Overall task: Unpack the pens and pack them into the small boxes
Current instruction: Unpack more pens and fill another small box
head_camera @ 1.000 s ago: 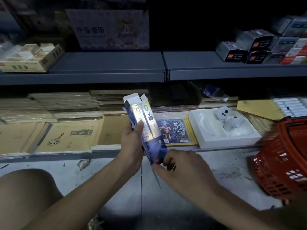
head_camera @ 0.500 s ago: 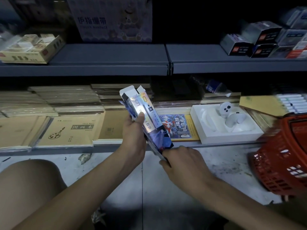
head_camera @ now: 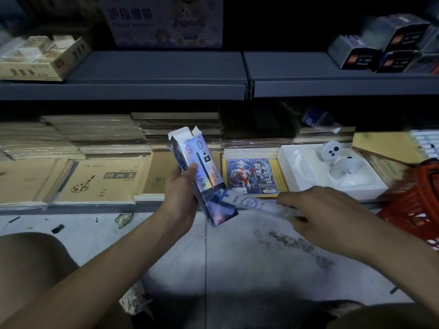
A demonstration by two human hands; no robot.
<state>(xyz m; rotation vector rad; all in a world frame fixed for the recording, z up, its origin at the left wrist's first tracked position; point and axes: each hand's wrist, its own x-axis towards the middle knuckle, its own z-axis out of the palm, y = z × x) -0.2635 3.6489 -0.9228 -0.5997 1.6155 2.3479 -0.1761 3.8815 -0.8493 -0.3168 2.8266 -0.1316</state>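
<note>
Low down, a grey shelf (head_camera: 95, 207), brown sketchbooks (head_camera: 102, 181) stacked along its front edge; off its right end, a red basket (head_camera: 413, 210). In front of the shelf's middle, above the floor, left hand (head_camera: 181, 186) wrapped around a tilted small box (head_camera: 204, 172), top flap open, thumb across the shiny face. Right hand (head_camera: 325, 217) beside the box's lower end, pinching a blurred bluish strip (head_camera: 256, 203), too smeared to name.

Smeared by motion beyond reading: pale blue-white strip (head_camera: 259, 203) pinched in right hand (head_camera: 327, 216). Cut by right edge and blurred: red plastic mesh basket (head_camera: 414, 210). Hidden behind shiny blue-silver pen carton (head_camera: 209, 176): most left hand (head_camera: 180, 186) fingers.
</note>
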